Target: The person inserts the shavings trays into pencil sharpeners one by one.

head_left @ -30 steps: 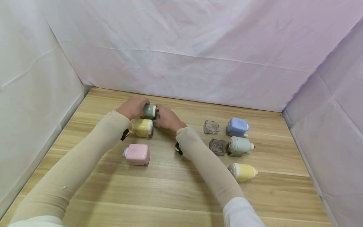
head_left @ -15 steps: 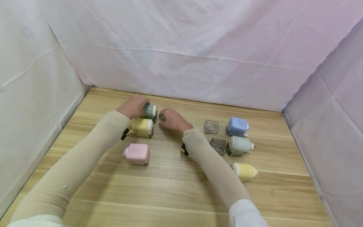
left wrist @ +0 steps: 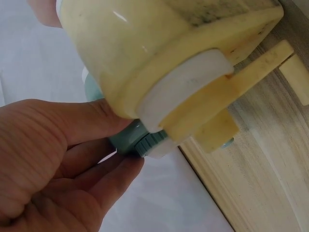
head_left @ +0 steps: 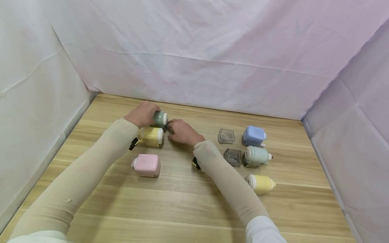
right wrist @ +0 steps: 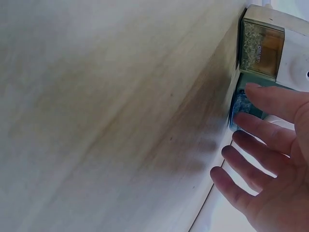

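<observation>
At the back left, my left hand (head_left: 141,114) grips a dark green crank pencil sharpener (head_left: 159,118) lying on its side. In the left wrist view, thumb and fingers close around the sharpener's green crank end (left wrist: 128,137). My right hand (head_left: 182,131) is at the sharpener's other end. In the right wrist view, thumb and forefinger tips are right at its small shavings drawer (right wrist: 240,104), the fingers spread and fairly straight. Close in front lies a yellow pencil sharpener (head_left: 152,136); its drawer (right wrist: 260,48) shows shavings inside.
Nearer me lies a pink sharpener (head_left: 147,165). On the right lie a blue sharpener (head_left: 254,135), a mint one (head_left: 257,155) and another yellow one (head_left: 263,184). Two clear drawers (head_left: 233,157) with shavings stand beside them. White cloth (head_left: 194,60) walls the wooden table (head_left: 170,209).
My right hand drew back a little to the right from the green sharpener, then came back to its drawer end. The left hand has stayed in place on the sharpener.
</observation>
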Available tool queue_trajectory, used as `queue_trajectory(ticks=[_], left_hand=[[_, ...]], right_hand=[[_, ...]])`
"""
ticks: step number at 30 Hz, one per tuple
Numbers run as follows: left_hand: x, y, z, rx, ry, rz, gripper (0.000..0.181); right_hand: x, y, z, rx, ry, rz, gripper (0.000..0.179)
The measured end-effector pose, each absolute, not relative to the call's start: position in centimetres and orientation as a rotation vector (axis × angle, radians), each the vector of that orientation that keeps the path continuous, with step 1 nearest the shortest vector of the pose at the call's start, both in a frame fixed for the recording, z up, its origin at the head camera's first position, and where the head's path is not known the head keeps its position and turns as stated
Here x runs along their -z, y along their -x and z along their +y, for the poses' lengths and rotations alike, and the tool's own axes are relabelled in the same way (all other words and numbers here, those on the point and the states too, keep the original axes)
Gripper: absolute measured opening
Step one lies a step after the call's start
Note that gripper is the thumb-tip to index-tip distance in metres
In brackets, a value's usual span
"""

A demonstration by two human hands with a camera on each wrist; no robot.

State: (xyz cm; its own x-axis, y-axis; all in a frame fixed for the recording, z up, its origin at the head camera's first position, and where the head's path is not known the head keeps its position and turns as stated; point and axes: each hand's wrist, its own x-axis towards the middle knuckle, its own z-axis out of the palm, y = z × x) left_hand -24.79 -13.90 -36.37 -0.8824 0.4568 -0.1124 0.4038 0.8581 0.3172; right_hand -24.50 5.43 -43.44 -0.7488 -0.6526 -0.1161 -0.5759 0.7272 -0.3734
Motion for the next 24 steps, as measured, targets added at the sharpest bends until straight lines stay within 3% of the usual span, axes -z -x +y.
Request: queue_trajectory(ticks=[24], left_hand=[[36.44,24.94,-13.86,-0.438,-0.654,2.847,0.033]], right_hand=[[43.15,24.32,4.74,0.338,1.048,2.706,0.022]])
